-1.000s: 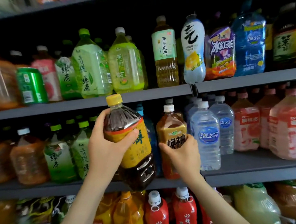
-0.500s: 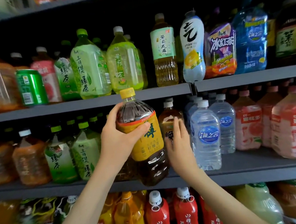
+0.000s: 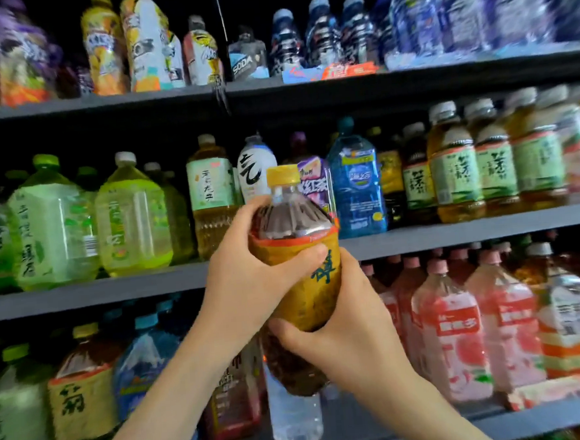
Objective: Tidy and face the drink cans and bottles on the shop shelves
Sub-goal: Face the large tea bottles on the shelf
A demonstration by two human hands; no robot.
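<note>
Head view: a yellow-capped plastic bottle of dark tea, held off the grey shelf, is gripped by the left hand at its label and, newly, by the right hand beneath, suggesting relocation.

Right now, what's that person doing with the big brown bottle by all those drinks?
A person is tidying shop shelves and holds a dark tea bottle with a yellow cap, cap up, in front of them and off the shelf. The left grip wraps its shoulder and label top; the right grip holds it lower down. Rows of other bottles stand on the shelves behind.
</note>
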